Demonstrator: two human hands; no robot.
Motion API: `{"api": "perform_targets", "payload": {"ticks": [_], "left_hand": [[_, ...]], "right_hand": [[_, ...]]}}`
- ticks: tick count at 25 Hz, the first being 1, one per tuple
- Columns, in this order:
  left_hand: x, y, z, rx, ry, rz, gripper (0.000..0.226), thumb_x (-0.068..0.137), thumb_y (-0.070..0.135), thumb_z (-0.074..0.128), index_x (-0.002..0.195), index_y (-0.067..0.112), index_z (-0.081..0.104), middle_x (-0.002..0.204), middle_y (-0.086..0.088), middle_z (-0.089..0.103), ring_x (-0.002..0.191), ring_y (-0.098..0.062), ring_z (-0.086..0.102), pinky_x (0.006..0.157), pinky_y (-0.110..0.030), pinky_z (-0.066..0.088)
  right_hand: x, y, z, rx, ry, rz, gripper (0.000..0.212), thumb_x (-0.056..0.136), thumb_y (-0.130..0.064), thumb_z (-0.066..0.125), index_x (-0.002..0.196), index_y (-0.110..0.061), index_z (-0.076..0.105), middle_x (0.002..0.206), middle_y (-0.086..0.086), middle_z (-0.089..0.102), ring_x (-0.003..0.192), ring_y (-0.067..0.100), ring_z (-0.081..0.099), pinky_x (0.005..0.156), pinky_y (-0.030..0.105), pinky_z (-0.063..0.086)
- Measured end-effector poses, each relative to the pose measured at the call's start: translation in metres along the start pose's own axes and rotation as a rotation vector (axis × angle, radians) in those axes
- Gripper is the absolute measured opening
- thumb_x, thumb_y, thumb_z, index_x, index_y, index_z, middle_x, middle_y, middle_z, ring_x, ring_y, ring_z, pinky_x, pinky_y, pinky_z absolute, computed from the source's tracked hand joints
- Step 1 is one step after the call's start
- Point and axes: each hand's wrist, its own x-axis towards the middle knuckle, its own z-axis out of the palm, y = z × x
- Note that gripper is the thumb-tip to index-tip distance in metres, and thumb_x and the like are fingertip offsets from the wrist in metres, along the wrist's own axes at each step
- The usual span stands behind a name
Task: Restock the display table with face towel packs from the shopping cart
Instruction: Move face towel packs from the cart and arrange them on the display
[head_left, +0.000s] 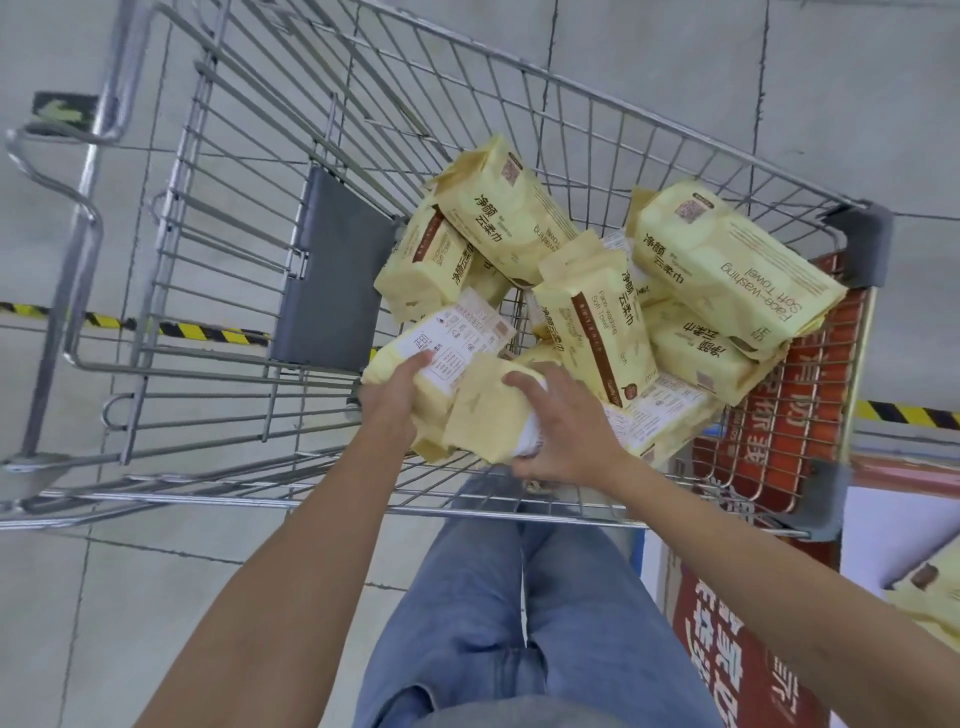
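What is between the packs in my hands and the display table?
The cart's wire wall. The labelled pack in the left hand and the plain pack in the right hand are inside the cart; the table lies beyond that wall, to the right.

Wire shopping cart sitting on grey tiled floor, yellow face towel packs heaped loose in its right end. Black-and-yellow tape on the floor, passing under the cart. White surface just beside the cart's right end, another yellow pack on it.
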Motion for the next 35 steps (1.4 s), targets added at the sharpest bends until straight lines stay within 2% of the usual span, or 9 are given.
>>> {"api": "perform_targets", "payload": {"ticks": [2, 7, 11, 16, 19, 21, 26, 30, 35], "left_hand": [[-0.009, 0.002, -0.008, -0.015, -0.014, 0.019, 0.089, 0.060, 0.022, 0.087, 0.132, 0.007, 0.038, 0.113, -0.010, 0.060, 0.093, -0.028, 0.063, 0.083, -0.046, 0.055], [-0.025, 0.002, -0.021, -0.006, -0.071, 0.095, 0.063, 0.064, 0.016, 0.086, 0.110, 0.011, 0.043, 0.089, -0.003, 0.062, 0.072, -0.016, 0.063, 0.043, -0.025, 0.051], [-0.034, 0.001, -0.021, 0.021, -0.069, 0.082, 0.081, 0.060, 0.019, 0.088, 0.124, 0.008, 0.039, 0.112, -0.010, 0.059, 0.094, -0.026, 0.063, 0.068, -0.038, 0.056], [-0.043, 0.004, -0.027, 0.027, -0.110, 0.169, 0.049, 0.062, 0.014, 0.086, 0.102, 0.012, 0.058, 0.105, -0.011, 0.069, 0.085, -0.025, 0.069, 0.072, -0.044, 0.059], [-0.064, 0.011, -0.030, -0.049, -0.242, 0.259, 0.043, 0.067, 0.009, 0.082, 0.106, 0.011, 0.063, 0.105, -0.011, 0.072, 0.083, -0.022, 0.072, 0.063, -0.037, 0.059], [-0.087, 0.019, -0.031, -0.117, -0.320, 0.293, 0.049, 0.070, 0.011, 0.081, 0.115, 0.010, 0.061, 0.108, -0.010, 0.071, 0.093, -0.025, 0.070, 0.074, -0.042, 0.059], [-0.138, 0.037, -0.036, -0.141, -0.454, 0.409, 0.051, 0.069, 0.022, 0.077, 0.117, 0.013, 0.063, 0.108, -0.006, 0.072, 0.098, -0.022, 0.069, 0.078, -0.036, 0.057], [-0.163, 0.033, -0.040, -0.162, -0.578, 0.374, 0.026, 0.079, 0.025, 0.068, 0.104, 0.017, 0.067, 0.102, -0.003, 0.074, 0.097, -0.021, 0.069, 0.084, -0.040, 0.054], [-0.163, 0.008, -0.043, -0.204, -0.707, 0.296, 0.021, 0.085, 0.024, 0.061, 0.105, 0.016, 0.064, 0.095, -0.003, 0.076, 0.082, -0.018, 0.073, 0.059, -0.036, 0.060]], "right_hand": [[0.000, 0.004, -0.008, 0.057, 0.078, 0.043, 0.083, 0.050, -0.047, 0.074, 0.119, -0.026, 0.034, 0.112, 0.021, 0.053, 0.091, 0.035, 0.057, 0.067, 0.034, 0.047], [-0.006, 0.012, -0.009, 0.153, 0.241, 0.267, 0.082, 0.052, -0.039, 0.081, 0.124, -0.026, 0.044, 0.117, 0.014, 0.044, 0.099, 0.029, 0.049, 0.066, 0.036, 0.051], [0.012, 0.012, -0.005, 0.144, 0.186, 0.359, 0.092, 0.054, -0.054, 0.082, 0.131, -0.025, 0.042, 0.125, 0.010, 0.040, 0.111, 0.026, 0.044, 0.078, 0.036, 0.049], [0.010, 0.011, -0.017, 0.187, 0.270, 0.471, 0.086, 0.058, -0.057, 0.079, 0.127, -0.026, 0.038, 0.122, 0.009, 0.039, 0.106, 0.024, 0.046, 0.074, 0.036, 0.049], [-0.009, 0.010, -0.039, 0.339, 0.509, 0.535, 0.084, 0.058, -0.048, 0.083, 0.125, -0.023, 0.039, 0.121, 0.006, 0.040, 0.101, 0.014, 0.042, 0.077, 0.028, 0.038], [-0.025, 0.011, -0.058, 0.480, 0.705, 0.570, 0.081, 0.060, -0.042, 0.086, 0.123, -0.021, 0.040, 0.121, 0.001, 0.041, 0.104, 0.009, 0.040, 0.083, 0.025, 0.035], [-0.064, 0.012, -0.107, 0.917, 1.037, 0.665, 0.079, 0.064, -0.032, 0.086, 0.125, -0.027, 0.036, 0.135, 0.004, 0.040, 0.121, 0.018, 0.048, 0.101, 0.035, 0.046], [-0.109, 0.010, -0.127, 1.240, 1.311, 0.736, 0.068, 0.071, -0.024, 0.082, 0.121, -0.027, 0.036, 0.124, 0.003, 0.054, 0.104, 0.012, 0.060, 0.085, 0.029, 0.055], [-0.162, 0.000, -0.120, 1.513, 1.582, 0.861, 0.061, 0.068, -0.025, 0.082, 0.115, -0.026, 0.044, 0.114, 0.000, 0.064, 0.095, 0.016, 0.067, 0.072, 0.037, 0.058]]}}
